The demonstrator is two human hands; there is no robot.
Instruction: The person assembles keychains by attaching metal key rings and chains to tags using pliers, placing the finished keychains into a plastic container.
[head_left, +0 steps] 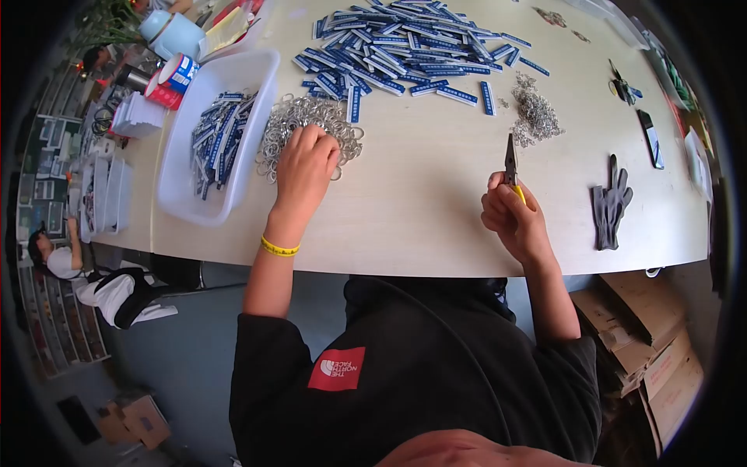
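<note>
My left hand (308,165), a yellow band on its wrist, reaches into a pile of metal key rings (268,148). Its fingers are bent and drawn together, with the tips hidden, so I cannot make out what they pinch. In my right hand (515,218) are needle-nose pliers (510,162) with yellow handles, jaws pointing away from me. Beyond the pliers lies a heap of small metal chain pieces (537,113). A large heap of blue and white printed tags (405,50) spreads over the far middle of the table.
A white plastic bin (268,86) holding more blue tags stands left of the rings. On the right lie a dark glove (611,204), a phone (650,140) and scissors (621,87). Flattened cardboard (661,342) leans below the table; another person (93,280) sits at far left.
</note>
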